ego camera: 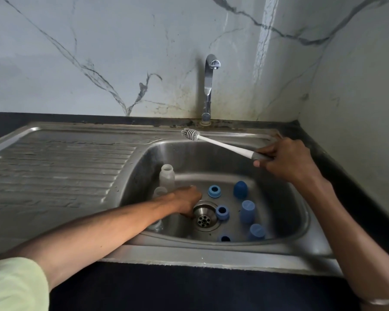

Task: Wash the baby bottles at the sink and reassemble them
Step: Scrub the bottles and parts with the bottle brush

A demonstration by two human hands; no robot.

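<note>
Right hand [285, 157]: fingers and thumb curled round the grey grip of the white-handled bottle brush with striped grey-and-white bristle head [213, 142]. Brush is held above the basin's far right rim, head pointing left toward the base of the chrome swan-neck tap [209, 86]. No water is seen running.

Left hand [185, 202]: reached down to the floor of the stainless steel sink [285, 234], beside the round metal drain strainer [204, 215]. Fingers are hidden under the knuckles, so open or gripping cannot be told. Something clear may be under the palm; not confirmed.

Task items: one translucent plastic baby bottle [167, 177] stands upright at the basin's left wall, mouth open. A second clear bottle [158, 191] is seen just behind the left wrist, a third clear piece [155, 225] partly hidden under the forearm. Three blue screw collars [215, 191] and three blue dome caps [240, 189] are scattered right of the drain. No teats are made out.

Step judged: a bottle is being picked up for brushing. To be done well:
- bottle gripped round the body, mouth tilted toward the brush
- brush head entered straight, then twisted to the base
- tap opened first
- small parts kept off the drain
</note>
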